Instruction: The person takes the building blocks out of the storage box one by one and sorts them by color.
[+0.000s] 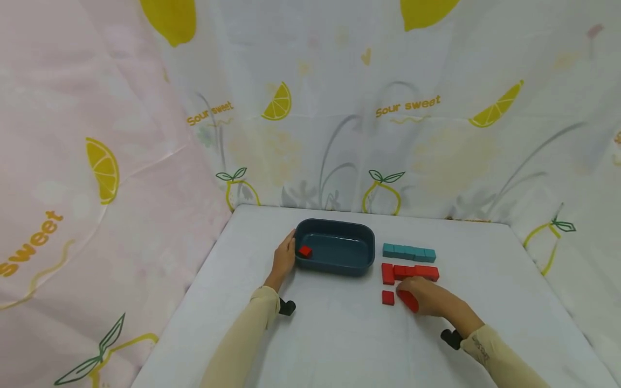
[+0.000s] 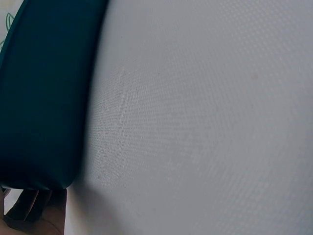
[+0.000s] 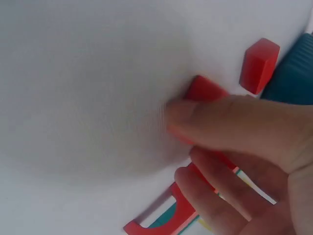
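The left hand (image 1: 283, 257) rests against the left end of a dark teal tray (image 1: 335, 268). In the left wrist view, bent fingers (image 2: 36, 210) show at the end of the tray (image 2: 44, 98); the thumb's hold is unclear. A small red block (image 1: 305, 251) lies inside the tray, at the left. The right hand (image 1: 424, 296) pinches a red block (image 1: 409, 300) low over the table, its thumb (image 3: 210, 120) covering part of it in the right wrist view. A separate red block (image 1: 388, 297) lies just left of that hand.
Behind the right hand runs a row of red blocks (image 1: 402, 272), one of them arched (image 3: 183, 208) in the right wrist view. Teal blocks (image 1: 409, 252) form another row farther back. The white table (image 1: 339, 334) meets a lemon-print curtain (image 1: 320, 134).
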Demonstrator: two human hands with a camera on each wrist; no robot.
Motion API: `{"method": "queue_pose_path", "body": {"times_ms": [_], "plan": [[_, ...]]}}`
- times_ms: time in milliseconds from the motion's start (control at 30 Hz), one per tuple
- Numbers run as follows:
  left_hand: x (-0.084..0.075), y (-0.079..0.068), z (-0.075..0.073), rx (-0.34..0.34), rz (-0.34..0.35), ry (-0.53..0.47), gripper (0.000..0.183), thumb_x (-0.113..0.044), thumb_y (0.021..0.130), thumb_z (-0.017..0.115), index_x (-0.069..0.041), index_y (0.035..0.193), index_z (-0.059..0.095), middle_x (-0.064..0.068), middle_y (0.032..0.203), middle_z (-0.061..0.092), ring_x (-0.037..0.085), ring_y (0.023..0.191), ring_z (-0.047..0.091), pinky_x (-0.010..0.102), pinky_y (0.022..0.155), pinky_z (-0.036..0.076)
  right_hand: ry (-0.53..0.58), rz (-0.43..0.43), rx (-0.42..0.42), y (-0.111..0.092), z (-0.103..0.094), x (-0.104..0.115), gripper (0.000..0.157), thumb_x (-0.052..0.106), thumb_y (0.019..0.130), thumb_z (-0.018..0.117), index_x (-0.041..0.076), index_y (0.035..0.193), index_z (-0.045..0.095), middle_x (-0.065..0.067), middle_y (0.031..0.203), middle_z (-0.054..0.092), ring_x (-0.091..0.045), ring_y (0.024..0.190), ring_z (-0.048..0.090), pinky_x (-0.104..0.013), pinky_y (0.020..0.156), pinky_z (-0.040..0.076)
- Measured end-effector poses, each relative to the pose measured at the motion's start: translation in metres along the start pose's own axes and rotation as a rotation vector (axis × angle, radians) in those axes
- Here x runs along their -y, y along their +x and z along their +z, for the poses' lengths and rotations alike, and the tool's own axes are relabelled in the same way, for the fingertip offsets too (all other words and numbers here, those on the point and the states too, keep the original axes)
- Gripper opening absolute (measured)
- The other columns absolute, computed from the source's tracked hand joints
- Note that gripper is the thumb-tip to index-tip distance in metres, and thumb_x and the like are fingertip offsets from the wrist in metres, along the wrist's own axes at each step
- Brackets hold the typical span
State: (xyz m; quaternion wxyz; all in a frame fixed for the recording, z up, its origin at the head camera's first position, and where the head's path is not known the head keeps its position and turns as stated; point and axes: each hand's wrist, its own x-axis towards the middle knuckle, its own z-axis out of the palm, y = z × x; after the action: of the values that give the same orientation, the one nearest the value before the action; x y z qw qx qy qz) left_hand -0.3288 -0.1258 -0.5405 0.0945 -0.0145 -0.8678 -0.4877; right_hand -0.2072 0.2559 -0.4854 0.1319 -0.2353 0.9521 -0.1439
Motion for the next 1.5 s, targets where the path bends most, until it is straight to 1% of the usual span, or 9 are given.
{"method": "queue_pose_path", "body": {"times_ms": [133, 233, 367, 533, 733, 1033, 1300, 1400, 1500], "plan": [[0.001, 0.000, 0.000, -0.003, -0.001, -0.007, 0.041, -0.020, 0.107, 0.039, -0.010, 0.146, 0.046, 0.011, 0.147, 0.046, 0.029, 0.136, 0.041, 0.045, 0.113, 0.031, -0.028, -0.044, -0.045, 0.003, 0.000, -0.002, 0.057, 0.006, 0.064, 0.090, 0.002, 0.117, 0.068, -0.009, 0.111, 0.066, -0.028, 0.104, 0.058, -0.042, 0.079, 0.058], [0.001, -0.001, 0.000, -0.005, 0.004, -0.007, 0.041, -0.020, 0.107, 0.040, -0.010, 0.146, 0.047, 0.011, 0.146, 0.046, 0.029, 0.136, 0.042, 0.045, 0.113, 0.032, -0.027, -0.041, -0.070, 0.003, 0.001, -0.003, 0.062, 0.013, 0.062, 0.092, 0.001, 0.117, 0.068, -0.009, 0.110, 0.066, -0.027, 0.103, 0.059, -0.040, 0.075, 0.059], [0.002, -0.001, 0.000, -0.016, 0.011, -0.006, 0.041, -0.019, 0.106, 0.040, -0.011, 0.146, 0.047, 0.011, 0.146, 0.047, 0.029, 0.135, 0.042, 0.044, 0.113, 0.032, -0.003, -0.026, -0.085, 0.004, 0.005, -0.005, 0.064, 0.019, 0.062, 0.093, 0.002, 0.117, 0.068, -0.006, 0.110, 0.067, -0.025, 0.102, 0.060, -0.041, 0.078, 0.058], [0.000, 0.000, 0.000, -0.010, 0.012, -0.006, 0.041, -0.020, 0.107, 0.040, -0.012, 0.146, 0.047, 0.009, 0.147, 0.046, 0.028, 0.136, 0.041, 0.043, 0.113, 0.031, 0.044, -0.046, -0.123, 0.001, 0.013, -0.011, 0.060, 0.025, 0.067, 0.091, 0.004, 0.118, 0.068, -0.005, 0.112, 0.069, -0.026, 0.104, 0.062, -0.045, 0.087, 0.055], [0.000, -0.001, -0.002, -0.006, 0.007, -0.011, 0.041, -0.019, 0.107, 0.040, -0.011, 0.146, 0.046, 0.010, 0.147, 0.046, 0.028, 0.136, 0.041, 0.045, 0.113, 0.032, 0.116, -0.043, -0.149, -0.004, 0.018, -0.016, 0.059, 0.028, 0.072, 0.088, 0.004, 0.122, 0.067, -0.005, 0.116, 0.068, -0.026, 0.107, 0.061, -0.046, 0.089, 0.054], [0.000, -0.003, -0.002, -0.003, 0.011, -0.014, 0.041, -0.018, 0.106, 0.040, -0.010, 0.146, 0.046, 0.011, 0.146, 0.046, 0.029, 0.136, 0.041, 0.045, 0.112, 0.032, 0.107, -0.035, -0.170, -0.006, 0.022, -0.013, 0.060, 0.033, 0.071, 0.087, 0.006, 0.121, 0.068, -0.004, 0.114, 0.068, -0.026, 0.106, 0.059, -0.049, 0.089, 0.053], [-0.001, -0.001, -0.002, -0.005, 0.009, -0.019, 0.041, -0.018, 0.106, 0.040, -0.010, 0.146, 0.046, 0.011, 0.147, 0.046, 0.029, 0.136, 0.040, 0.045, 0.113, 0.031, 0.098, -0.004, -0.147, -0.002, 0.019, -0.008, 0.061, 0.034, 0.070, 0.088, 0.005, 0.119, 0.068, -0.005, 0.113, 0.068, -0.027, 0.105, 0.060, -0.050, 0.090, 0.053], [-0.002, -0.001, -0.003, 0.001, 0.011, -0.024, 0.041, -0.019, 0.107, 0.040, -0.009, 0.146, 0.046, 0.011, 0.147, 0.045, 0.029, 0.137, 0.040, 0.044, 0.113, 0.031, 0.074, -0.020, -0.152, 0.001, 0.015, -0.007, 0.062, 0.037, 0.069, 0.089, 0.004, 0.117, 0.068, -0.004, 0.110, 0.069, -0.025, 0.102, 0.061, -0.046, 0.087, 0.055], [-0.002, -0.002, -0.002, 0.008, 0.013, -0.025, 0.042, -0.019, 0.107, 0.039, -0.009, 0.147, 0.045, 0.011, 0.147, 0.045, 0.029, 0.137, 0.040, 0.044, 0.113, 0.031, 0.093, -0.006, -0.169, 0.004, 0.005, 0.000, 0.065, 0.037, 0.069, 0.088, 0.003, 0.120, 0.067, -0.006, 0.111, 0.069, -0.026, 0.103, 0.062, -0.044, 0.083, 0.057]]}}
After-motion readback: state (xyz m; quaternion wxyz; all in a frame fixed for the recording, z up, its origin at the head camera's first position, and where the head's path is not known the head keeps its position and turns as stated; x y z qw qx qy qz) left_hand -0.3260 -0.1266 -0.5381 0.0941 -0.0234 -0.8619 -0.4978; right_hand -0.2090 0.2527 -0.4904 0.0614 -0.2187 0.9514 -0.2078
